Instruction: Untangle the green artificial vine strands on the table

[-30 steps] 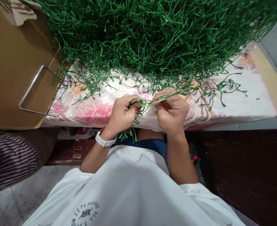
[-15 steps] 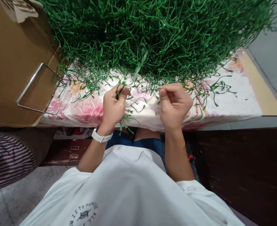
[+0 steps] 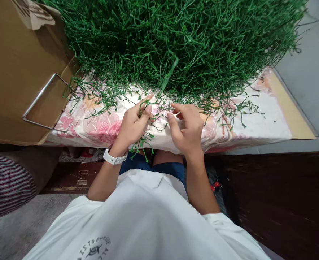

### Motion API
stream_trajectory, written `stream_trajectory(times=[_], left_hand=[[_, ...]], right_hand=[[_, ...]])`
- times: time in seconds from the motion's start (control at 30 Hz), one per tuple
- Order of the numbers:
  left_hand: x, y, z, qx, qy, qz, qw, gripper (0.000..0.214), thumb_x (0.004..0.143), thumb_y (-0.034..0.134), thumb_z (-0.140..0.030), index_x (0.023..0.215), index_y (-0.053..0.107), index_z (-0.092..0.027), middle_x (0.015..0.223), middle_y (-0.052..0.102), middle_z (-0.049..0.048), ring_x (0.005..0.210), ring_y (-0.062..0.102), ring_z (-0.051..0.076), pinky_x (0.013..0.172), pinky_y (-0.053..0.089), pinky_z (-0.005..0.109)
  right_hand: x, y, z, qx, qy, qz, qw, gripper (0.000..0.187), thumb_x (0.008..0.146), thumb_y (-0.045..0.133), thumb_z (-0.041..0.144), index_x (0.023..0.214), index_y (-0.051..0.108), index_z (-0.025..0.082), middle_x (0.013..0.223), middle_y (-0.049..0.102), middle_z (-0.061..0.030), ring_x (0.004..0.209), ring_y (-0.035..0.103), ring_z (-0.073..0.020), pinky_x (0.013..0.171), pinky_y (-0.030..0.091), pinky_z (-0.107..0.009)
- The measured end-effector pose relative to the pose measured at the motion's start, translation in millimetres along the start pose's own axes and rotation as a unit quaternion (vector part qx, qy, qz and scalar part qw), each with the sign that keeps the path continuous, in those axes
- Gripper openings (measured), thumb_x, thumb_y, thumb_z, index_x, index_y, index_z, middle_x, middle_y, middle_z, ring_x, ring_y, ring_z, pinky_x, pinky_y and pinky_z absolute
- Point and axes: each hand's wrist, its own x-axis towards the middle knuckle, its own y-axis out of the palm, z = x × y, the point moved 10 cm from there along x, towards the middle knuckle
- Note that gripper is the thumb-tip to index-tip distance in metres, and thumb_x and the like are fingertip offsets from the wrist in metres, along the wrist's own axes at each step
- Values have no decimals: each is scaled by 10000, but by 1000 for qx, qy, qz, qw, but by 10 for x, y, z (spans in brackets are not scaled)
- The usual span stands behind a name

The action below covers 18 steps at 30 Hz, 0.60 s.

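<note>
My left hand [image 3: 135,124], with a white watch at its wrist, pinches a sprig of thin green stems between thumb and fingers. The tufted ends of the sprig [image 3: 144,142] hang below the palm over the table edge. My right hand [image 3: 186,126] is open just to the right, thumb and forefinger apart, with nothing visible between them. Beyond both hands rises a big heap of green plastic-looking stems [image 3: 175,43]. A pale translucent green strip [image 3: 169,77] stands out in front of the heap, above my left fingertips.
A flowered cloth [image 3: 100,126] covers the table, with loose stems scattered on it. At the left stands a cardboard box [image 3: 18,72] with a bent metal wire frame [image 3: 37,97] against it. Someone's striped sleeve or garment [image 3: 8,186] shows at the lower left.
My right hand has moved left toward my left hand, and its pinch has opened. My left forefinger has stretched out while the sprig stays in that hand. The view has shifted slightly.
</note>
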Motion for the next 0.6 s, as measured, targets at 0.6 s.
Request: stream_trajectory(times=[0.6], left_hand=[[-16, -105, 112, -212, -157, -17, 964, 438, 978, 612, -577, 1106, 731, -177, 744, 748, 32, 611, 669, 111, 540, 475, 193]], right_hand=[[248, -90, 5, -33, 17, 68, 997, 164, 992, 619, 283, 1027, 761, 208, 952, 646, -96, 850, 608, -216, 748, 483, -371]])
